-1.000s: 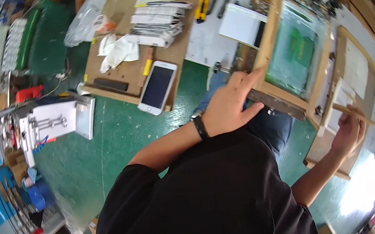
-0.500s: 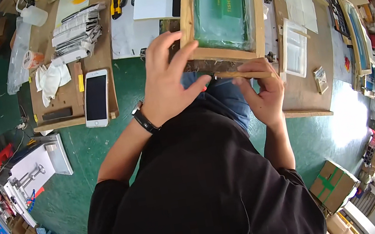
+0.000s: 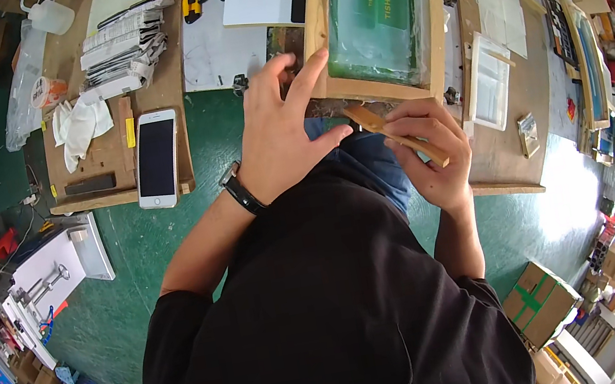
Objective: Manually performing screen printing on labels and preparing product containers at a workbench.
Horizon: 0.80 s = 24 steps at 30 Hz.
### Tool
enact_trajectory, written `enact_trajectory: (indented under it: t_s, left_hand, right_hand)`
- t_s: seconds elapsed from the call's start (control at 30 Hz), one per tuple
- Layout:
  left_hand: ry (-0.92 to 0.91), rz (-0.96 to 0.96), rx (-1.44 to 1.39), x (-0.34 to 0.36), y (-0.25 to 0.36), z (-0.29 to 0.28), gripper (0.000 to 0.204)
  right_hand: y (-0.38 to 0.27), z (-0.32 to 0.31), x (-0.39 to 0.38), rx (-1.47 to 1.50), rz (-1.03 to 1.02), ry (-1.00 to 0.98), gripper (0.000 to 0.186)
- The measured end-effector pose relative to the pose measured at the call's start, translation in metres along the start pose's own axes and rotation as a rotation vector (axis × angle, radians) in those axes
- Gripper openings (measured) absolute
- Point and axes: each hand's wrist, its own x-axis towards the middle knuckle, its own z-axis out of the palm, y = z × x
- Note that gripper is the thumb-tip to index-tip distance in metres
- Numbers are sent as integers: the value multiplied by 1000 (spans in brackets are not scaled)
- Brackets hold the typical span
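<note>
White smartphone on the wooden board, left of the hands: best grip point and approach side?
Pinch the smartphone across its two long edges near the middle, coming from above. It lies flat, screen up, long axis running away from the person. Its lower end sticks out slightly over the wooden board edge, so a thumb could probably get under there. The left hand is nearest.

Green mat [image 3: 209, 139] open between phone [image 3: 156, 159] and frame [image 3: 375, 14].
</note>
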Motion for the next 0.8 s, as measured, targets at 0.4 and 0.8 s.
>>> enact_trajectory:
  t_s: [0.4, 0.8]
  left_hand:
    - [-8, 67, 30, 7, -19, 6, 81]
    - [7, 55, -108, 8, -27, 13, 64]
  right_hand:
    - [2, 27, 31, -224, -23, -60, 33]
    - [13, 27, 39, -278, -78, -83, 34]
